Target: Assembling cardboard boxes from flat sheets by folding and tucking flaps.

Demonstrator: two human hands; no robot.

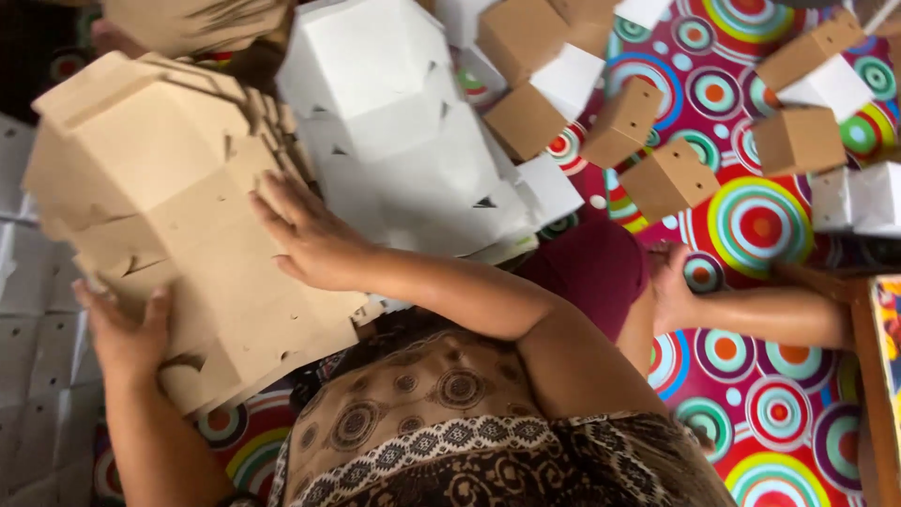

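Left of frame: we hold a thick stack of flat brown die-cut cardboard box blanks (160, 216), tilted, running from the upper left corner down toward lower centre. Our left hand (127, 333) grips the stack's lower left edge, thumb on top and fingers hidden beneath, so clasped on the cardboard. Our right hand (314, 239) lies flat and spread on the top sheet near the stack's right side, pressing rather than closing round anything.

Just right of it, touching or overlapping at the edge (we cannot tell which), sits a stack of flat white die-cut cardboard blanks (404, 141), upper centre. Beyond, across the upper right, lie folded small brown cardboard cubes (668, 178) and folded small white cardboard cubes (831, 84), scattered on a bright cloth printed with concentric coloured circles (760, 225).

Another person's hand (671, 286) rests on that cloth at centre right, its forearm coming in from the right edge. A rounded maroon shape (596, 268) sits beside it; we cannot tell what it is. A wooden edge (868, 376) shows at the lower right.

Risks, as we judge them: the brown sheets are fanned at the top edge and loose, so a slack left grip could let them slide apart. The tabs and slots might snag between neighbouring sheets. A swing right could knock the white stack.
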